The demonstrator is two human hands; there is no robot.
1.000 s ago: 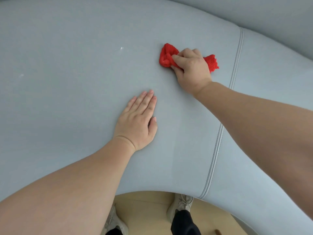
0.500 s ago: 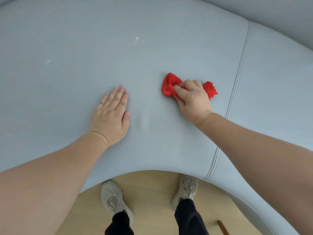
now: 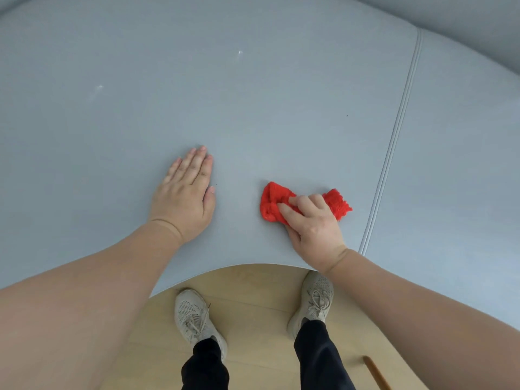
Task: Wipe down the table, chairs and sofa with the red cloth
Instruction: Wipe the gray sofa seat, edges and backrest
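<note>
The right hand grips the bunched red cloth against the grey sofa seat near its front edge, just left of the piped seam. Its curled fingers hide the cloth's middle, so only the two ends show. The left hand lies flat on the seat, apart from the cloth, fingers straight and holding nothing; a brown wooden piece is cut off at the bottom edge, too little to identify.

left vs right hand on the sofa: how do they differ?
The left hand lies flat, fingers straight, on the sofa; the right hand is curled round the red cloth. Left holds nothing; right presses the cloth down. Both rest near the sofa's front edge.
</note>
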